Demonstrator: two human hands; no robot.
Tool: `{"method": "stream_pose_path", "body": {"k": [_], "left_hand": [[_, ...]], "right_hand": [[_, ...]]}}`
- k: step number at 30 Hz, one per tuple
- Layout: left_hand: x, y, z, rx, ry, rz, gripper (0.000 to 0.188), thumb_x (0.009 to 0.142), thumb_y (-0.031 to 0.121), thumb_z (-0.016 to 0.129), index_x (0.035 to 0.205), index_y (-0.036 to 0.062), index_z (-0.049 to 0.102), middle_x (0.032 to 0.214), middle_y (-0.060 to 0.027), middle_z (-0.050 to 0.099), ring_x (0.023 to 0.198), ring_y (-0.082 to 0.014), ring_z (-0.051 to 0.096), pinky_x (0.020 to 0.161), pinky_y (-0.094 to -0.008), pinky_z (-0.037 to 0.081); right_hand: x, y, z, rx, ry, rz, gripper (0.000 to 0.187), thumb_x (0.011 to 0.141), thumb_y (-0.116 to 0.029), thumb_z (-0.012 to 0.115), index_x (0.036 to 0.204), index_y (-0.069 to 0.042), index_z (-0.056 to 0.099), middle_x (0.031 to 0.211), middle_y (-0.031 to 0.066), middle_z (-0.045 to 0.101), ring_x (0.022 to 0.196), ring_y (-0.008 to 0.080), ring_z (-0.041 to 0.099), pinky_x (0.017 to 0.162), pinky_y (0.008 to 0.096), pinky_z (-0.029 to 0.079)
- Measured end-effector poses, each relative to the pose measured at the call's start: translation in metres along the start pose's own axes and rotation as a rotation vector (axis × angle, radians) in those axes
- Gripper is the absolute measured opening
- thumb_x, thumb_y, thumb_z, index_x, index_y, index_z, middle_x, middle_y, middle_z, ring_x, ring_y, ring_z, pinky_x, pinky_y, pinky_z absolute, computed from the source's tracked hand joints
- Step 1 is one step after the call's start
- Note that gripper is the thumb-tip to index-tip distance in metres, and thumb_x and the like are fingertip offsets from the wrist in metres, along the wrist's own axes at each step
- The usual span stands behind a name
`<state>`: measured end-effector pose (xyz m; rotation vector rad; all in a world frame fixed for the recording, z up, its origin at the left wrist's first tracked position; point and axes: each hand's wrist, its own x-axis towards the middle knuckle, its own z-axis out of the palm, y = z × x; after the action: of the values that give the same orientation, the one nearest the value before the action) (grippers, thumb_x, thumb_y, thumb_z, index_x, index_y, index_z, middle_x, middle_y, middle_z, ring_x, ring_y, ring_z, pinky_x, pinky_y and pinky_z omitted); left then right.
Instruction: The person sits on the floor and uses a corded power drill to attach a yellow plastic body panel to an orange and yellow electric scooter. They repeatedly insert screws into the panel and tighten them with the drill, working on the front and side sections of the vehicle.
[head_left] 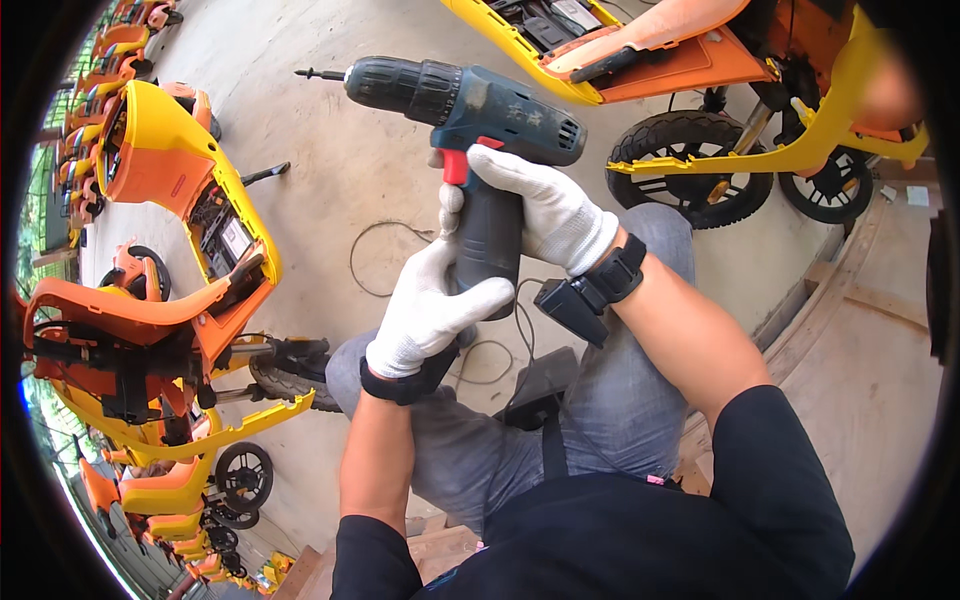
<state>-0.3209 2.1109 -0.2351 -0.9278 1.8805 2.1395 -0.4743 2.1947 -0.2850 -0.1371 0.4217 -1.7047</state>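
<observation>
A dark blue and black power drill (502,112) is held up in front of me, its bit pointing left. My left hand (425,305), in a white knit glove, is closed around the lower part of the drill's black grip. My right hand (540,205), gloved the same way, closes on the upper grip from the right, with its thumb near the rear of the body. Near its fingers shows the red trigger (455,166). The right palm side and some fingertips are hidden behind the grip.
A yellow and orange scooter (190,190) lies partly stripped on the left, with several more behind it. Another scooter's black wheel (690,170) is at the upper right. A thin cable (375,240) loops on the concrete floor. Wooden boards (800,320) lie at the right.
</observation>
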Motion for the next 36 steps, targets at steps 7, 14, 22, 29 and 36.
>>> {"method": "stream_pose_path", "body": {"k": [7, 14, 22, 29, 36], "left_hand": [[0.01, -0.009, 0.003, 0.047, -0.119, 0.0, 0.045, 0.08, 0.024, 0.076, 0.108, -0.0078, 0.061, 0.09, -0.0047, 0.063, 0.082, -0.0094, 0.058, 0.075, -0.0258, 0.049], [0.022, -0.028, -0.021, 0.093, 0.065, -0.11, 0.029, 0.094, 0.024, 0.06, 0.106, -0.0025, 0.063, 0.076, 0.0013, 0.055, 0.069, -0.0073, 0.05, 0.064, -0.0216, 0.042], [0.052, -0.071, -0.026, -0.251, 0.071, -0.138, 0.032, 0.095, 0.0, 0.049, 0.124, -0.0118, 0.052, 0.098, -0.0099, 0.061, 0.078, -0.0131, 0.058, 0.065, -0.023, 0.048], [0.078, -0.086, -0.014, -0.251, 0.05, -0.21, 0.033, 0.098, 0.005, 0.052, 0.126, -0.012, 0.051, 0.102, -0.0134, 0.063, 0.079, -0.0138, 0.059, 0.065, -0.0228, 0.05], [0.105, -0.098, -0.011, -0.214, 0.095, -0.298, 0.034, 0.096, 0.001, 0.05, 0.127, -0.0125, 0.05, 0.106, -0.0154, 0.063, 0.082, -0.0163, 0.062, 0.068, -0.0235, 0.052]], "right_hand": [[-0.011, 0.005, -0.018, 0.071, -0.038, 0.0, 0.048, 0.094, -0.031, 0.065, 0.127, -0.001, 0.05, 0.091, 0.0077, 0.063, 0.087, 0.0213, 0.064, 0.081, 0.0369, 0.054], [-0.007, 0.037, -0.067, 0.345, 0.032, -0.174, 0.032, 0.096, -0.023, 0.062, 0.12, -0.005, 0.052, 0.081, 0.0022, 0.056, 0.078, 0.0202, 0.057, 0.084, 0.0401, 0.048], [-0.048, 0.06, -0.143, 0.479, 0.287, -0.326, 0.029, 0.093, -0.023, 0.066, 0.114, -0.008, 0.054, 0.076, 0.0008, 0.056, 0.074, 0.0191, 0.058, 0.079, 0.0403, 0.05], [-0.051, 0.049, -0.174, 0.519, 0.52, -0.424, 0.021, 0.09, -0.016, 0.068, 0.105, -0.006, 0.058, 0.071, 0.003, 0.062, 0.065, 0.0197, 0.062, 0.07, 0.0384, 0.053], [-0.042, 0.039, -0.181, 0.426, 0.732, -0.466, 0.014, 0.087, -0.017, 0.07, 0.091, -0.008, 0.06, 0.069, 0.0032, 0.061, 0.059, 0.0195, 0.061, 0.063, 0.0365, 0.054]]}}
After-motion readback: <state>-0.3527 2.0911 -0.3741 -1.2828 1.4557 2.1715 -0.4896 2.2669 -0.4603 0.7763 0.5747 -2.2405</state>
